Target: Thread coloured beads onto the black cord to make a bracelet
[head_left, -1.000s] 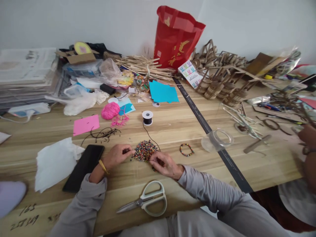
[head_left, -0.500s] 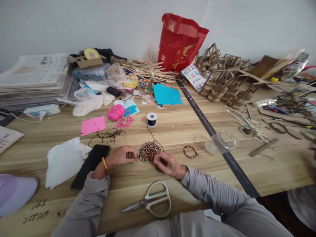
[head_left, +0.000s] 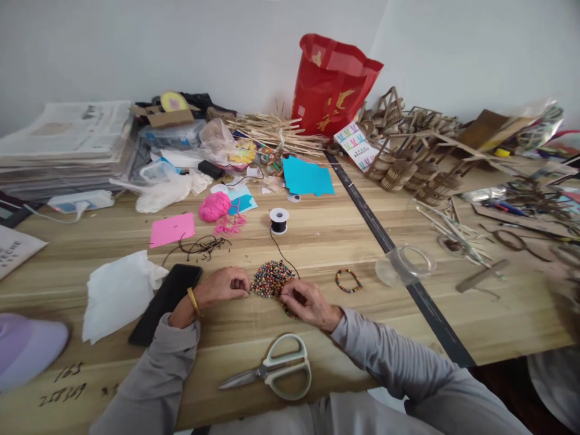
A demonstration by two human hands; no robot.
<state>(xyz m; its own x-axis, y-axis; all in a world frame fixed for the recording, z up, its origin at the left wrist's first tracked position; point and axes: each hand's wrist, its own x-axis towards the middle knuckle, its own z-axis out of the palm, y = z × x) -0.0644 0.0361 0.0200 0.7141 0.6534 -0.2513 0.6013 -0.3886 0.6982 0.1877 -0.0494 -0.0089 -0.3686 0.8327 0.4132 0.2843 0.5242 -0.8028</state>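
A heap of small multicoloured beads (head_left: 270, 278) lies on the wooden table between my two hands. My left hand (head_left: 229, 284) is closed in a pinch at the heap's left edge; a tiny dark speck shows at its fingertips, too small to name. On the right side of the heap, my right hand (head_left: 308, 303) pinches a black cord (head_left: 284, 255), which runs back to a white spool (head_left: 279, 220). Strung beads (head_left: 288, 310) hang on it below these fingers. To the right lies a beaded bracelet (head_left: 348, 280). Scissors (head_left: 272, 370) with white handles rest nearer my body.
A black phone (head_left: 167, 305) and white tissue (head_left: 120, 293) lie by my left forearm. Behind are pink yarn (head_left: 214, 207), black cord pieces (head_left: 206, 246) and blue paper (head_left: 308, 175). A clear plastic container (head_left: 403, 266) and small woven baskets (head_left: 399, 172) stand on the right.
The view has shifted slightly. Both hands keep almost the same pinched pose beside the bead heap, and nothing on the table has visibly moved.
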